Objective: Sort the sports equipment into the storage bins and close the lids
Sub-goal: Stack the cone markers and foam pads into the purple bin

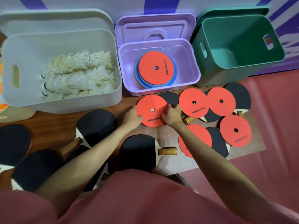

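Head view: both hands on one flat red disc point(151, 110) with a small centre hole and black lettering, lying on the wooden floor just in front of the purple bin point(159, 90). Left hand point(132, 117) grips its left edge, fingers curled under the rim; right hand point(172, 116) pinches its right side, fingertips on top. The disc is round, thin and matte, with no long axis; its lettering runs along the near edge. Four more loose red discs: two point(194, 102) point(221, 101) to the right, overlapping paddles, one point(235, 130) nearer right, one point(195, 141) partly under the right forearm. Purple bin, glossy translucent plastic, lid tipped up behind it, holds a stack of discs, red one point(156, 67) on top, blue edges below. White bin point(64, 104), matte, rounded corners, slot handle, holds a heap of feathered shuttlecocks point(77, 75), cork tips pointing left; count unclear. Green bin point(239, 44) tilts, open side toward the camera, nothing visible inside. Black-rubber paddles with wooden handles lie scattered: about four on the left point(97, 125), one centre point(138, 152) with its handle pointing right, at least three more under the discs.
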